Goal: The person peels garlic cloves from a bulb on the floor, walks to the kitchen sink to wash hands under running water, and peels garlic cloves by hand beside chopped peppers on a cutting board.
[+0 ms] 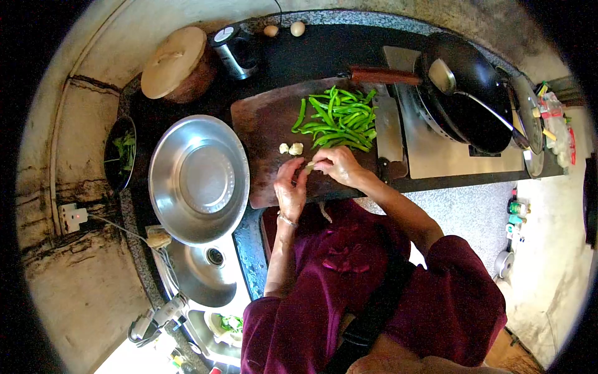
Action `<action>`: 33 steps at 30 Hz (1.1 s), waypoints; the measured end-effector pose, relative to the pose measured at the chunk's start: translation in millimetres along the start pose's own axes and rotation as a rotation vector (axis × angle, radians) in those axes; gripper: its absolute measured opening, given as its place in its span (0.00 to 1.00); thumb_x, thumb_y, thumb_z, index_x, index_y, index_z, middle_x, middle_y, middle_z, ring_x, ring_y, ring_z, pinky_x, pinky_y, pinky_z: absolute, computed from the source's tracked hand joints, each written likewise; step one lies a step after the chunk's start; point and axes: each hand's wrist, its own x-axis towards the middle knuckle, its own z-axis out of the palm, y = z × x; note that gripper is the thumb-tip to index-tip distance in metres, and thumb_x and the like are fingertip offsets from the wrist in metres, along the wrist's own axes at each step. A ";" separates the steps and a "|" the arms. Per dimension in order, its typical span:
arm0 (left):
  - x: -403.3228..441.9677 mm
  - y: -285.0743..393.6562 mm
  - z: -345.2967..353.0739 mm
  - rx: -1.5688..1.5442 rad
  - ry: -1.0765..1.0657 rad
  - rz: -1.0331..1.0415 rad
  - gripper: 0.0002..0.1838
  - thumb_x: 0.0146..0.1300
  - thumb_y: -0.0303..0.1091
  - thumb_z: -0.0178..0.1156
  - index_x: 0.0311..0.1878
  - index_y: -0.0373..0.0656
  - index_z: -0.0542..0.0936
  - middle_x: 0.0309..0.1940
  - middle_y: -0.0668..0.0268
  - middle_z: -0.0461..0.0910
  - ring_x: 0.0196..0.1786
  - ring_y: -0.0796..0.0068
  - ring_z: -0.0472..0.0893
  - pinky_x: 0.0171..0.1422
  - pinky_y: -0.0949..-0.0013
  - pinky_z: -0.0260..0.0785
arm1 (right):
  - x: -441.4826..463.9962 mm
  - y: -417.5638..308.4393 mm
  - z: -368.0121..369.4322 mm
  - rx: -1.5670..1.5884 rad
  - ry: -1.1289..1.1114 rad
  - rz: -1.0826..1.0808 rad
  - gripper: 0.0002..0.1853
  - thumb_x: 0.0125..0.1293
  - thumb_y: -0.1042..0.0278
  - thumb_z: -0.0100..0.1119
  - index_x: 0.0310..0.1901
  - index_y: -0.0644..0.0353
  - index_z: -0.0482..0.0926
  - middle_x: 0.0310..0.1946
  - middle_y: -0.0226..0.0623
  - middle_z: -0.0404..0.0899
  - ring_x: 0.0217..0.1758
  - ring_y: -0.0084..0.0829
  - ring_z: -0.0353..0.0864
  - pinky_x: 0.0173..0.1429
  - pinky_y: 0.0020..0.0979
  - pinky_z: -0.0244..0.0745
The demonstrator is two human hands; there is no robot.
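My left hand [291, 187] and my right hand [337, 166] meet over the near edge of a dark wooden cutting board [265, 131]. Between their fingertips is a small pale piece that looks like a garlic clove [309, 166]; both hands are closed on it. Just beyond my left hand, pale garlic cloves [296, 149] lie on the board. A pile of sliced green peppers [339, 118] covers the board's far right part. To the right of the pile lies a cleaver [390, 131], its dark handle toward me.
A wide steel basin [238, 146] stands left of the board, by a sink [205, 280]. On the right, a black wok [479, 118] with a ladle [442, 76] sits on the stove. Behind are a lidded pot [174, 62], a steel kettle-like container [233, 56] and two eggs [298, 28].
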 end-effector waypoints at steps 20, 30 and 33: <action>23.1 -20.2 -11.2 -0.865 -0.191 -0.374 0.07 0.58 0.25 0.57 0.39 0.37 0.79 0.31 0.69 0.79 0.30 0.84 0.74 0.35 0.80 0.68 | 18.4 -29.6 11.1 0.472 0.112 0.172 0.04 0.59 0.74 0.47 0.31 0.66 0.69 0.22 0.37 0.74 0.26 0.25 0.74 0.32 0.28 0.69; 25.6 -8.0 -13.4 -1.063 -0.219 -0.438 0.08 0.58 0.27 0.57 0.41 0.37 0.78 0.30 0.69 0.78 0.28 0.83 0.72 0.35 0.79 0.66 | 16.4 -35.6 5.1 0.114 0.193 -0.006 0.04 0.56 0.74 0.52 0.32 0.63 0.68 0.21 0.40 0.74 0.24 0.34 0.76 0.28 0.33 0.69; 24.6 -16.8 -10.7 -0.907 -0.188 -0.358 0.08 0.58 0.26 0.57 0.41 0.37 0.78 0.31 0.69 0.78 0.28 0.83 0.72 0.34 0.79 0.67 | 16.2 -40.6 1.9 0.112 0.174 0.013 0.06 0.54 0.74 0.55 0.33 0.61 0.69 0.20 0.38 0.75 0.23 0.35 0.77 0.27 0.34 0.69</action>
